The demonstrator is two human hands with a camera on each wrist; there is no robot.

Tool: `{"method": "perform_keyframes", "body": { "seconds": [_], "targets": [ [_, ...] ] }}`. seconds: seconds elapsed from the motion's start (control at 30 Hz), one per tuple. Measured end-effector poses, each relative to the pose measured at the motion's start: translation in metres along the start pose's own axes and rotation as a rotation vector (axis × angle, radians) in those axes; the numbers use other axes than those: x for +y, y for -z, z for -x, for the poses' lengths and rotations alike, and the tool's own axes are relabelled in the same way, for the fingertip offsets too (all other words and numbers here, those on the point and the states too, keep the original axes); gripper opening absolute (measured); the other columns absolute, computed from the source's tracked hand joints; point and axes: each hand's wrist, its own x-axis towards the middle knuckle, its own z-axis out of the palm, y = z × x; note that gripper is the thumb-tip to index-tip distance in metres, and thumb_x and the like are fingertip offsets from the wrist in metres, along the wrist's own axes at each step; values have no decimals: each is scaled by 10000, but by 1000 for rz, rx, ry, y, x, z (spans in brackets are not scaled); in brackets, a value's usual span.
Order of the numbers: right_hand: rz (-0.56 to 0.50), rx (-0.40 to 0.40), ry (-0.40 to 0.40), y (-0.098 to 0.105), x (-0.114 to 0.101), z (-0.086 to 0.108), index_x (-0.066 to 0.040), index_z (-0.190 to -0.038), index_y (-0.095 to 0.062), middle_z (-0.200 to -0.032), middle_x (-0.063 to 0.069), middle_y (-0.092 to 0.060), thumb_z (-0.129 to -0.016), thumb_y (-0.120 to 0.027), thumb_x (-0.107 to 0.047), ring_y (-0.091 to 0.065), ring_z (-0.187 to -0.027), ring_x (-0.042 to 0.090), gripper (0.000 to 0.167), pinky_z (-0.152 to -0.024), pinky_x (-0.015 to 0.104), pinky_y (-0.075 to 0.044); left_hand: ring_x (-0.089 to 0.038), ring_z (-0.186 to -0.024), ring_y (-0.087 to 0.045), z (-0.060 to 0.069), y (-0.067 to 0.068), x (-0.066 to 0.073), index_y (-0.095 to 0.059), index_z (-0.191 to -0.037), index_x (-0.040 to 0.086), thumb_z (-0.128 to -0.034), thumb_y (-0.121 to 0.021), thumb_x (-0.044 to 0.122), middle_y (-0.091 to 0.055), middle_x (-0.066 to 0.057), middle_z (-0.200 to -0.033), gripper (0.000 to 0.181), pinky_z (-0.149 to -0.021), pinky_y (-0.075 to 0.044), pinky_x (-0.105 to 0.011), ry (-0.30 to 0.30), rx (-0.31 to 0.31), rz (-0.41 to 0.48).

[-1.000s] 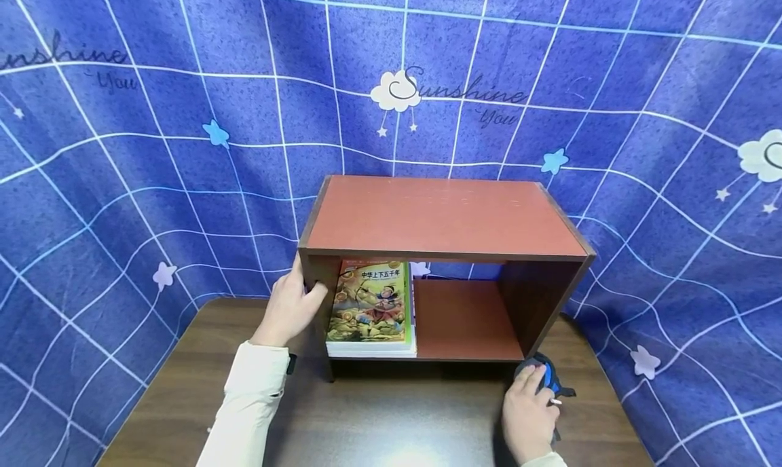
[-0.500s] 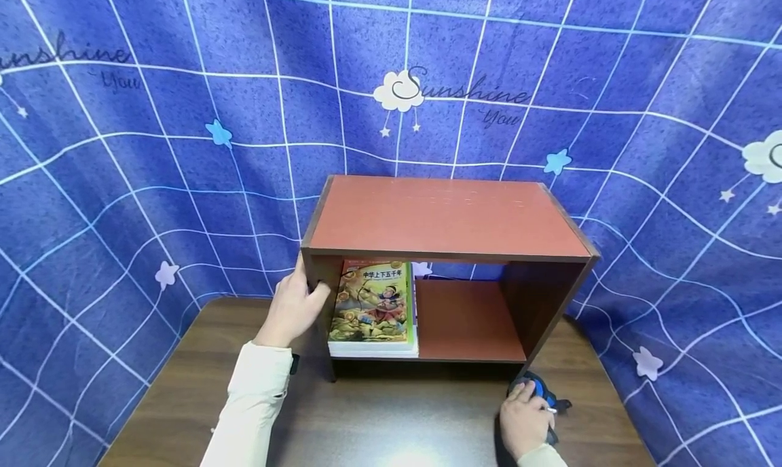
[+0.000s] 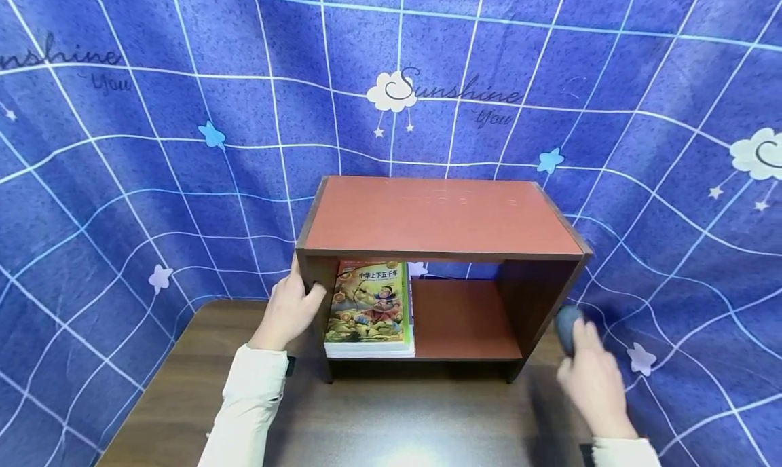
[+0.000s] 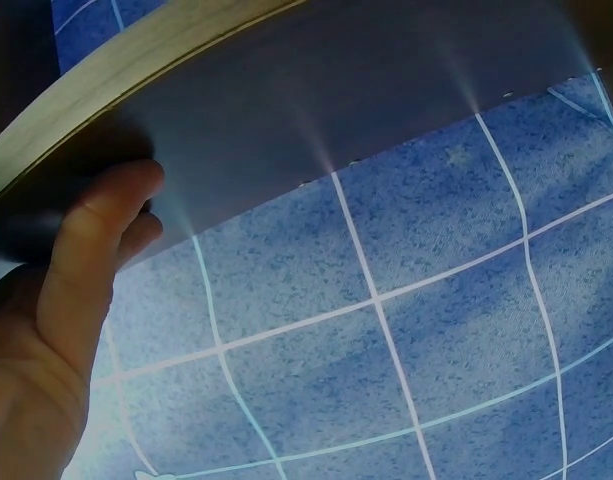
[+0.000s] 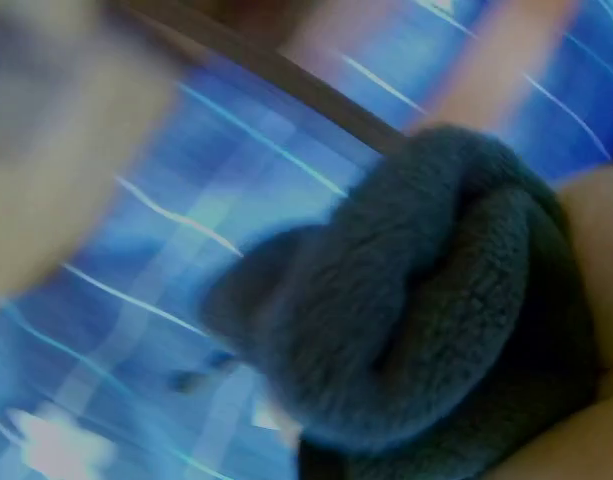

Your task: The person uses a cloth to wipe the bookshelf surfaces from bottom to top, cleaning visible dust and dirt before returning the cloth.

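My left hand [image 3: 287, 311] rests against the outer left side of a small wooden shelf [image 3: 442, 216], its thumb at the front edge. In the left wrist view, fingers [image 4: 86, 260] touch the dark side panel [image 4: 286, 130]. Off the shelf's right side, my right hand [image 3: 592, 379] holds a dark grey, fuzzy, folded bundle [image 3: 568, 330] above the table. Close up in the right wrist view, the soft bundle [image 5: 416, 290] hides much of the hand; its exact kind cannot be told. Motion blurs the right hand.
Books [image 3: 369, 307] with a colourful cover lie in the shelf's left part; red-brown board [image 3: 458, 318] shows on the right. The shelf stands on a brown wooden table [image 3: 366, 413]. A blue patterned curtain [image 3: 244, 100] hangs behind and on both sides.
My right hand has lifted the dark bundle off the table by the shelf's front right corner and moved it right and away from me. My left hand stays at the shelf's side.
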Motion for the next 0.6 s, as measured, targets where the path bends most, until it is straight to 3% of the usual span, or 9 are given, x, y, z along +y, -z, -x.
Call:
{"method": "perform_keyframes", "body": {
  "seconds": [0.17,0.27,0.4,0.6],
  "targets": [
    [-154,410,39,47,-36,-39,30,-1472,-455,-1520,256,-417,-747,-525,46,-476,-1112,656,729,-882,712,-354,-530,-920,-644,0,1,0,-249,-1572,60,-870,-562,160,-651,-363,-1070,776,-777,-476,-621,0,5,-1],
    [-183,542,150,53,-51,-57,11,-1478,-468,-1572,194,-369,-751,-511,30,-460,-1116,652,729,-906,688,-339,-536,-921,-643,0,2,-1,-234,-1582,66,-869,-562,158,-648,-366,-1077,790,-776,-477,-627,-4,10,-6],
    [-88,536,274,43,-59,-71,47,-1481,-434,-1589,213,-326,-746,-515,27,-434,-950,655,739,-825,681,-342,-512,-883,-648,0,1,-1,-211,-1599,93,-865,-565,155,-655,-356,-1056,818,-753,-481,-620,-22,23,-2],
    [3,518,282,32,-57,-69,51,-1511,-377,-1615,196,-280,-748,-524,19,-425,-926,638,778,-799,668,-363,-345,-697,-549,2,0,-3,-338,-1557,101,-835,-581,151,-598,-191,-752,763,-667,-459,-517,-28,56,40]
  ]
}}
